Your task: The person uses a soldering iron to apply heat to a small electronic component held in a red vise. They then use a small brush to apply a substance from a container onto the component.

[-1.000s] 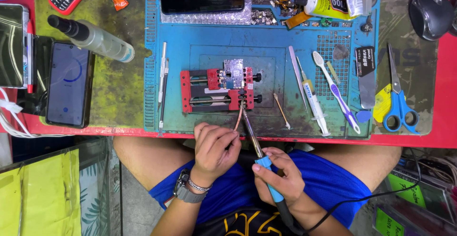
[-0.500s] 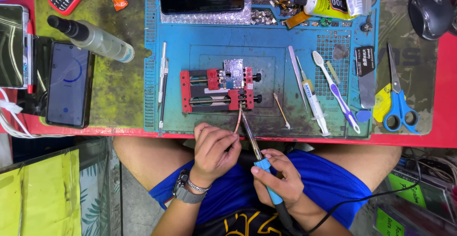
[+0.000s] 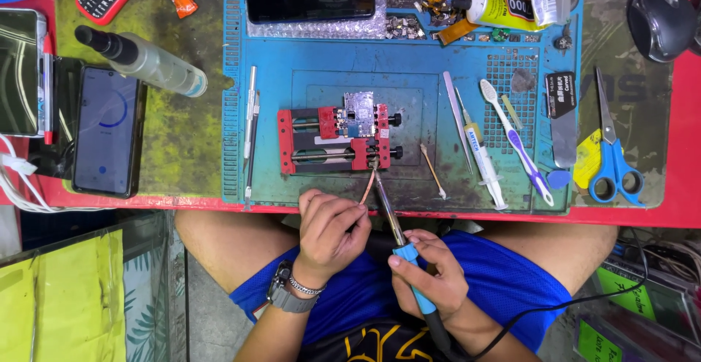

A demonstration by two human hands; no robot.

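Observation:
My right hand [image 3: 431,271] grips a blue-handled soldering iron [image 3: 398,234] whose tip reaches up to the lower edge of a red clamp fixture [image 3: 332,143]. That fixture sits on a blue work mat [image 3: 409,77] and holds a small circuit board [image 3: 359,113]. My left hand [image 3: 328,230] pinches a thin copper-coloured strip [image 3: 369,185], which curves up to meet the iron's tip near the fixture. Both hands hover at the table's near edge, above my lap.
Tweezers [image 3: 250,117] lie left of the fixture. A syringe [image 3: 478,150], a toothbrush [image 3: 515,139] and more tweezers lie right, blue scissors [image 3: 612,154] further right. A spray bottle [image 3: 142,59] and a dark phone [image 3: 102,130] sit at the left, a glue tube [image 3: 507,4] at the back.
The soldering iron's tip and the copper strip have edged slightly closer to the fixture. Both hands otherwise stay in place.

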